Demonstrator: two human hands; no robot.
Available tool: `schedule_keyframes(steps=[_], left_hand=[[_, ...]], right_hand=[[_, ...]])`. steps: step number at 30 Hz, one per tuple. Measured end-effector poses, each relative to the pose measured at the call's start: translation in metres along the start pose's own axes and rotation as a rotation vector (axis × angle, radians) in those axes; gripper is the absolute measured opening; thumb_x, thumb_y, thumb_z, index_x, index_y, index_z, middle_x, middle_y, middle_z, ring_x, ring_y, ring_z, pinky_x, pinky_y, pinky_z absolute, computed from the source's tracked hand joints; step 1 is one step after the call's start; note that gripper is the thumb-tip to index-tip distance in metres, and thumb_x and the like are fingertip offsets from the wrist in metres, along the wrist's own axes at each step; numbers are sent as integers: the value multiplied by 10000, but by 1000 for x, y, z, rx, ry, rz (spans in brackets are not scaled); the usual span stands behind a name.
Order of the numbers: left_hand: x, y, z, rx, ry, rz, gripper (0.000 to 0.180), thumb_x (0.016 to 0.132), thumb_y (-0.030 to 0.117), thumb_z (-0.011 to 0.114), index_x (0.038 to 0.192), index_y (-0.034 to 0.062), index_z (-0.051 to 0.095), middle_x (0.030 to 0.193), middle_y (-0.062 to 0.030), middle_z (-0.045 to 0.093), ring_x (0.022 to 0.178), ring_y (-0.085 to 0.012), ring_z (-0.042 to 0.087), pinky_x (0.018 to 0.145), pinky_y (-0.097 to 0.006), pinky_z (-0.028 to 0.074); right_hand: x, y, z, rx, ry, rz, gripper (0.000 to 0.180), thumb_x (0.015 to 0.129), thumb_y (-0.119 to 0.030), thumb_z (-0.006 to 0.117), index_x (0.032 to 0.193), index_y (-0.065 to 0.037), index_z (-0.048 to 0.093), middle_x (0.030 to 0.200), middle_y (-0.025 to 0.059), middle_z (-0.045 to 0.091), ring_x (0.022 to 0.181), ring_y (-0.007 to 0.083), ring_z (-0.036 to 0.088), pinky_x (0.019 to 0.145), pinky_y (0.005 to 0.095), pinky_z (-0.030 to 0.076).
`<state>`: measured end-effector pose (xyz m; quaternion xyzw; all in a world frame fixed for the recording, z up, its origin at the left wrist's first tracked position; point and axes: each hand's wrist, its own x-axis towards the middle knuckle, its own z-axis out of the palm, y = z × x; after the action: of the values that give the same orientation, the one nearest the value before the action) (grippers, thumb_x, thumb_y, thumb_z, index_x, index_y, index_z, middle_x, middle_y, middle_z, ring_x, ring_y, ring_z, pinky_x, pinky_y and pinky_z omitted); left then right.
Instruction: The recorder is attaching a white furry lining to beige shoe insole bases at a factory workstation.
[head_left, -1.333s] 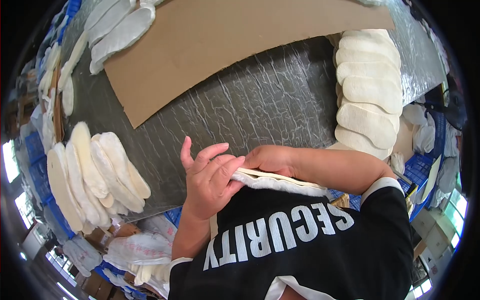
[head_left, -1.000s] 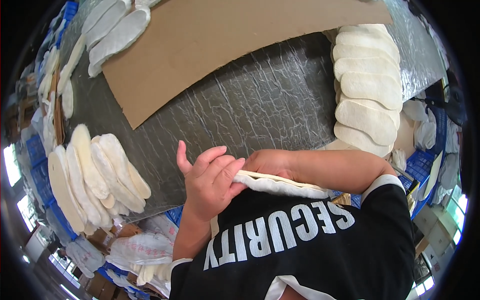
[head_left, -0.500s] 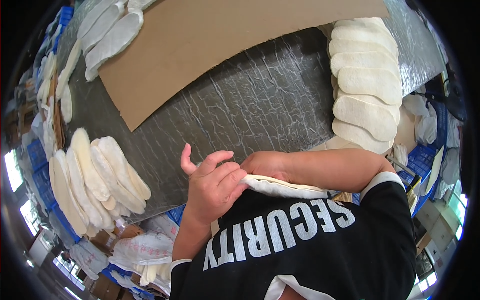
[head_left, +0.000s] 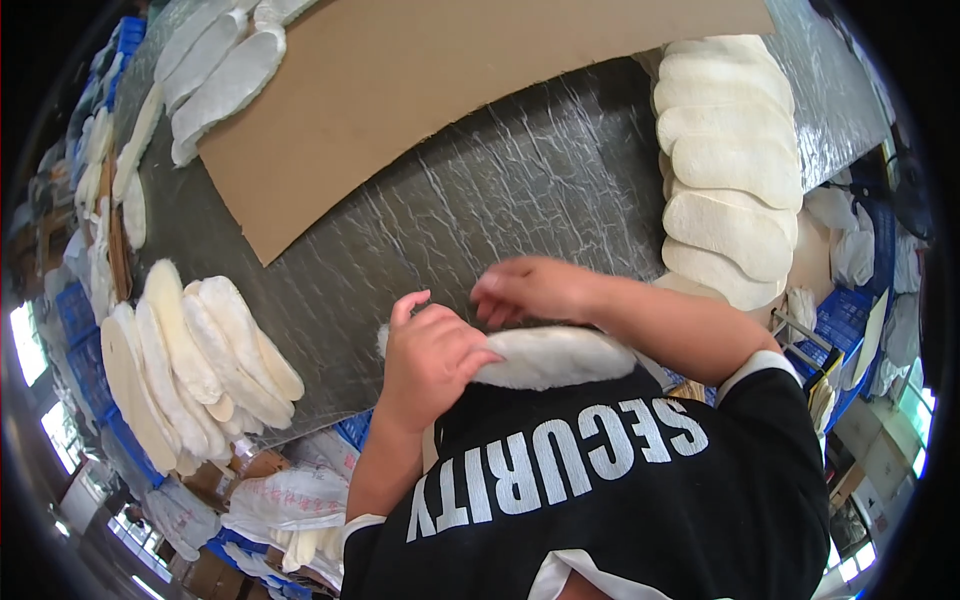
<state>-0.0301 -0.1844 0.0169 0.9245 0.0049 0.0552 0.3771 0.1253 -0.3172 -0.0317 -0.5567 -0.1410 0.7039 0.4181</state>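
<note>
A fleecy white insole lies crosswise just in front of my chest, its furry side showing. My left hand grips it near its left end, thumb along the fleece and index finger raised. A small piece of white fleece pokes out left of that hand. My right hand hovers just beyond the insole's far edge, fingers loosely bent and slightly apart, with nothing visible in them. Its fingertips point toward my left hand.
Overlapping cream insoles form a row on the table's right. More fleecy insoles are bunched at the left edge, others at far left. A brown cardboard sheet covers the far part of the dark, plastic-covered table.
My right hand has come off the insole and moved slightly away from my body. The insole has turned from edge-on to show its fleece. My left hand still holds it.
</note>
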Motion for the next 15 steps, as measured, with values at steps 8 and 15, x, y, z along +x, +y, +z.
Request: schedule_keyframes(steps=[8, 15], left_hand=[[-15, -24, 38, 433, 18, -248, 558, 805, 365, 630, 1220, 4, 538, 1376, -112, 459, 1299, -290, 397, 1061, -584, 225], [-31, -37, 57, 435, -148, -369, 772, 781, 399, 659, 1397, 28, 380, 1520, -121, 277, 1410, -295, 237, 1084, -637, 133]], right_hand=[[-8, 15, 16, -1485, 229, -713, 1006, 722, -702, 518, 1405, 20, 365, 1507, 175, 285, 1426, 310, 201, 1137, 539, 111], [7, 21, 17, -1611, 219, -499, 1056, 697, -736, 522, 1414, 20, 351, 1522, 168, 262, 1444, 294, 153, 1142, 548, 52]])
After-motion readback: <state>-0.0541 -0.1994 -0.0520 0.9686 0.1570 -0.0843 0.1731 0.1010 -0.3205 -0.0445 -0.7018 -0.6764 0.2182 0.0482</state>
